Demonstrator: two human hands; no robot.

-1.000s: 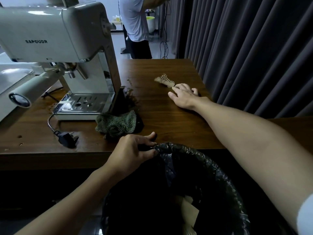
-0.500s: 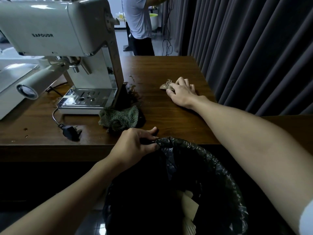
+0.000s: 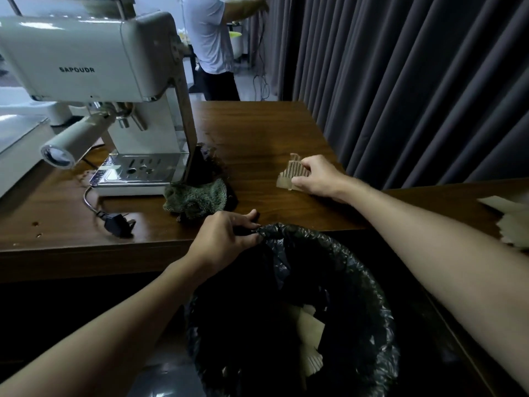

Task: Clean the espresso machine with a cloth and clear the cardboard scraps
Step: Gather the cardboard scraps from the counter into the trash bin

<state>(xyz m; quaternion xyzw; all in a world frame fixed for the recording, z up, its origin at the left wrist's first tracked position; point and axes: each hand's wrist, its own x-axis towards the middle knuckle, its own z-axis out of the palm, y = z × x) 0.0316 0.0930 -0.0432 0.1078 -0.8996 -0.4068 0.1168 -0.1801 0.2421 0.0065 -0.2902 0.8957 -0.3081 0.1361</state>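
A white espresso machine (image 3: 94,61) stands on the left of the brown table (image 3: 257,130). A crumpled green cloth (image 3: 197,199) lies beside its drip tray. My right hand (image 3: 320,179) pinches a corrugated cardboard scrap (image 3: 292,173) just above the tabletop. My left hand (image 3: 226,239) grips the rim of a black bin liner (image 3: 337,253) at the table's near edge. Inside the bin lie pale cardboard pieces (image 3: 310,333).
A black power plug (image 3: 117,223) and its cord lie in front of the machine. More pale scraps (image 3: 512,222) sit at the right edge. Dark curtains (image 3: 415,81) hang along the right. A person in a white shirt (image 3: 211,38) stands behind the table.
My right hand reached the cardboard scrap, closed its fingers on it and drew it back toward me. My left hand has stayed on the bin liner.
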